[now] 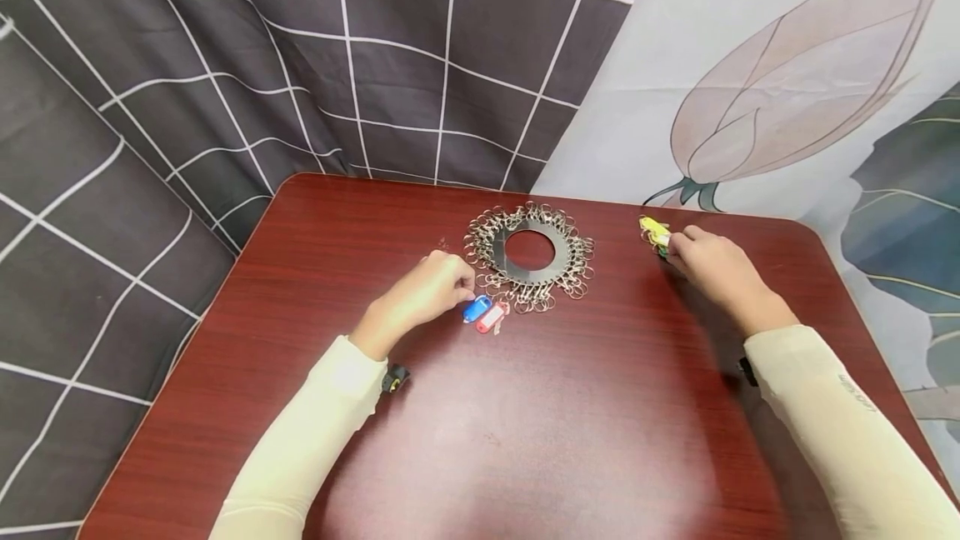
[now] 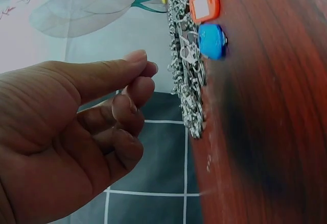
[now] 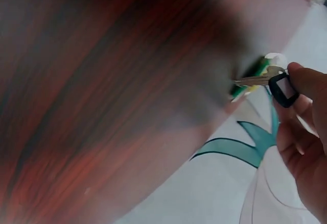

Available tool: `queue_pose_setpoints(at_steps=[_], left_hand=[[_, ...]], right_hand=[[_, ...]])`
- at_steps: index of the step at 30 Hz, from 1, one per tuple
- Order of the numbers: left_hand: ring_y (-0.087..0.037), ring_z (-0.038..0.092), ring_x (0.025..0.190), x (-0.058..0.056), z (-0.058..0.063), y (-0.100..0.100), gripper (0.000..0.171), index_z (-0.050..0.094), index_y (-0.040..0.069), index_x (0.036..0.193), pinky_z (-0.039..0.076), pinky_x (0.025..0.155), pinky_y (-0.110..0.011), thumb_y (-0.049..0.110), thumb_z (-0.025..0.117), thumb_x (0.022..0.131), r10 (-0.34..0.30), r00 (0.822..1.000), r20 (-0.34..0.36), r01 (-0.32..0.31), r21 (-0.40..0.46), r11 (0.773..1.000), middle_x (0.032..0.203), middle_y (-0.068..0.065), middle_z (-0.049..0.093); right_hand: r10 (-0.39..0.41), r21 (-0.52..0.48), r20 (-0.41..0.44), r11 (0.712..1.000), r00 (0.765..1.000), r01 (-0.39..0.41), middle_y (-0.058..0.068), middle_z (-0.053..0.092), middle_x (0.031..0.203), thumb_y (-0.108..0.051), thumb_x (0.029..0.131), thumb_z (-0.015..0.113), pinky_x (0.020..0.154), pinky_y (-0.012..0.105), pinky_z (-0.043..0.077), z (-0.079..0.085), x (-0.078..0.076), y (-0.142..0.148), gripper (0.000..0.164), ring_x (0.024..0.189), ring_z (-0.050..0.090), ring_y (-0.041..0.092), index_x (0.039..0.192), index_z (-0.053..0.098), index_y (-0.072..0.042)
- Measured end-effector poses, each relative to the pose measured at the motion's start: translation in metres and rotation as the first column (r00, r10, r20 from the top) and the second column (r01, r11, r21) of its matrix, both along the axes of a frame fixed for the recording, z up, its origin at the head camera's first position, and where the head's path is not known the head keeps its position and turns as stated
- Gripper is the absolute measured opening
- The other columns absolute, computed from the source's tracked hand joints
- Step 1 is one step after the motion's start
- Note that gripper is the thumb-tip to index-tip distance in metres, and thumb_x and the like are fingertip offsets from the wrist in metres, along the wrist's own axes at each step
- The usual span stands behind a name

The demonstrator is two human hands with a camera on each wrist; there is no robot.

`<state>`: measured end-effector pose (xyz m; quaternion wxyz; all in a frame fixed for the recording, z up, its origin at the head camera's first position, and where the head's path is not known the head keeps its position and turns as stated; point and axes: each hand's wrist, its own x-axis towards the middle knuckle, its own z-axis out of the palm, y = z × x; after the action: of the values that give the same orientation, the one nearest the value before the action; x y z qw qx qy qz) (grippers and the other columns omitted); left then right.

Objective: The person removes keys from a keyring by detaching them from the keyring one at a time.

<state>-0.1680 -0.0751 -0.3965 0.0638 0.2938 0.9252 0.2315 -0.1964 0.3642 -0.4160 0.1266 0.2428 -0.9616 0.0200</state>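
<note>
The black tag [image 3: 284,91], at far right, sits pinched in my right hand [image 3: 309,137]; a firm grip should steady its key [image 3: 253,80]. In the left wrist view, my left hand [image 2: 74,127] curls loosely, empty, near the blue tag [image 2: 212,41].

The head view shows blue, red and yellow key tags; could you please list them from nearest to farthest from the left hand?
1. Blue key tag: just right of the left hand.
2. Red key tag: right of the blue one.
3. Yellow key tag: far right, near the right hand.
</note>
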Motion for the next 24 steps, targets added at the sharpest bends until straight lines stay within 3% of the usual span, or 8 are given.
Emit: queue_pose_setpoints(at_steps=[10, 16, 24], left_hand=[[-0.015, 0.057, 0.069, -0.001, 0.008, -0.011, 0.009, 0.070, 0.014, 0.076, 0.051, 0.063, -0.032, 0.016, 0.073, 0.084, -0.008, 0.999, -0.053, 0.004, -0.065, 0.998, 0.073, 0.002, 0.064], [-0.017, 0.054, 0.073, 0.001, 0.011, -0.019, 0.010, 0.067, 0.013, 0.081, 0.051, 0.066, -0.034, 0.020, 0.072, 0.085, -0.071, 0.991, -0.110, 0.058, -0.118, 0.991, 0.080, -0.003, 0.060], [-0.015, 0.051, 0.073, 0.004, 0.002, -0.020, 0.012, 0.066, 0.013, 0.084, 0.050, 0.066, -0.031, 0.023, 0.073, 0.085, -0.111, 0.977, -0.184, 0.100, -0.068, 0.993, 0.079, -0.002, 0.059]], right_hand=[[0.141, 0.157, -0.093, 0.980, 0.986, -0.125, 0.019, 0.055, 0.087, -0.012, 0.079, 0.075, 0.057, 0.051, 0.045, -0.013, -0.007, 0.000, 0.028, 0.076, 0.053, 0.038, 0.096, 0.056, 0.001], [0.209, 0.181, -0.138, 0.966, 0.968, -0.183, 0.019, 0.052, 0.084, -0.014, 0.082, 0.070, 0.055, 0.047, 0.039, -0.018, -0.012, -0.002, 0.023, 0.076, 0.050, 0.040, 0.093, 0.056, 0.000], [0.196, 0.179, -0.123, 0.969, 0.973, -0.172, 0.018, 0.050, 0.084, -0.012, 0.080, 0.070, 0.056, 0.046, 0.036, -0.019, -0.013, 0.002, 0.020, 0.077, 0.049, 0.040, 0.089, 0.056, -0.001]])
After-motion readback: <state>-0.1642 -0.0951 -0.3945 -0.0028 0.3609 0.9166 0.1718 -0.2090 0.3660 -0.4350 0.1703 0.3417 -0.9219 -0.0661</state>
